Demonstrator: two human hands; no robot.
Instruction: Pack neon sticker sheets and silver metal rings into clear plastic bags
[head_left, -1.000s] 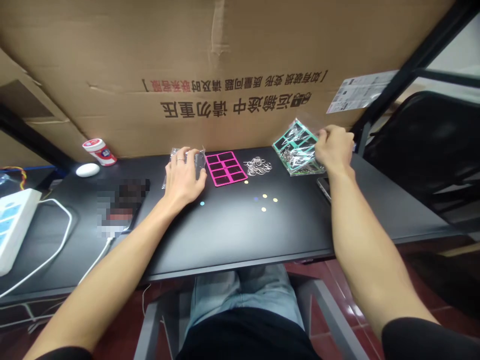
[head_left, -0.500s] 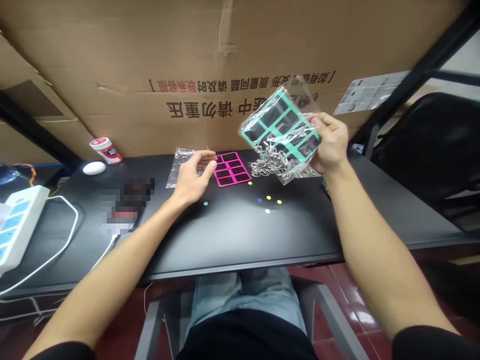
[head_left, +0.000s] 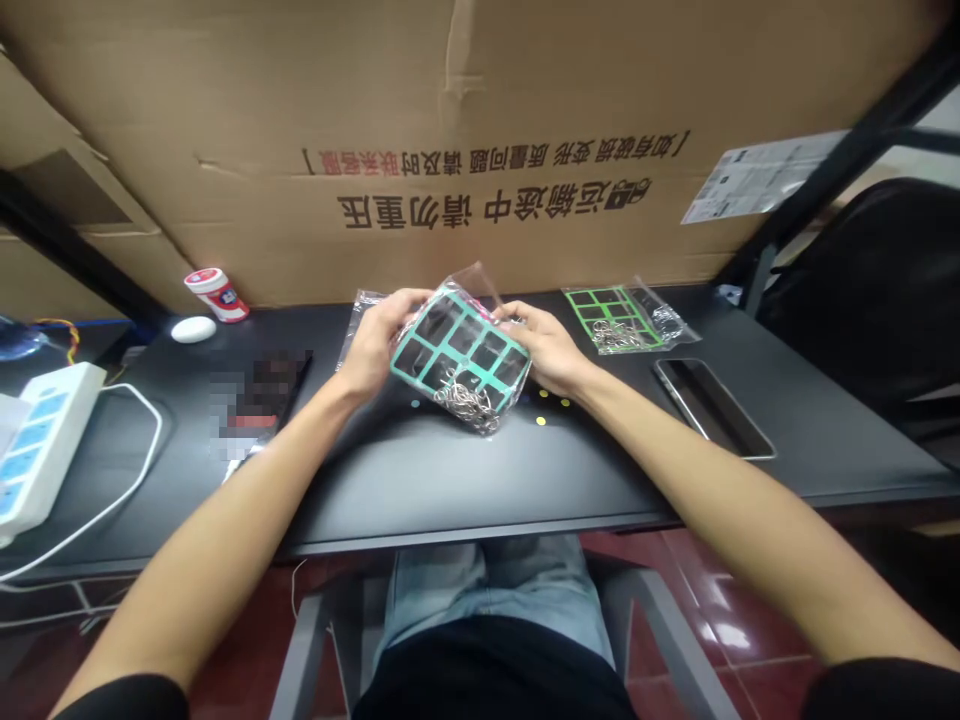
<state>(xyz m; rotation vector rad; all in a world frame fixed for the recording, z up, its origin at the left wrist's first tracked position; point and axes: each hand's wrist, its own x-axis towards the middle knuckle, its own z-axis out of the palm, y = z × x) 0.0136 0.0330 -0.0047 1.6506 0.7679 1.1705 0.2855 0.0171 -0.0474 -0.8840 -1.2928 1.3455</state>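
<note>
Between my hands, above the table, is a clear plastic bag [head_left: 491, 365] with a teal grid-shaped frame and a clump of silvery metal rings at its lower corner. My left hand [head_left: 379, 345] grips the bag's left edge, and my right hand [head_left: 546, 345] pinches its upper right side. The bag hides most of the pink grid frame behind it. Small yellow dots [head_left: 541, 421] and a light blue dot [head_left: 415, 404] lie on the tabletop close to the bag. Another clear bag [head_left: 351, 340] shows partly behind my left hand.
A bag with a green grid frame [head_left: 630, 318] and metal rings lies at the back right. Nearer me is a phone [head_left: 712, 408]. On the left are a red-and-white jar [head_left: 217, 295], a white oval object [head_left: 193, 329] and a power strip [head_left: 49, 445]. Cardboard [head_left: 465, 100] stands behind the table.
My right hand has brought the bag with the teal frame down and left to the middle. My left hand has taken hold of it. The green-frame bag and the phone are now uncovered.
</note>
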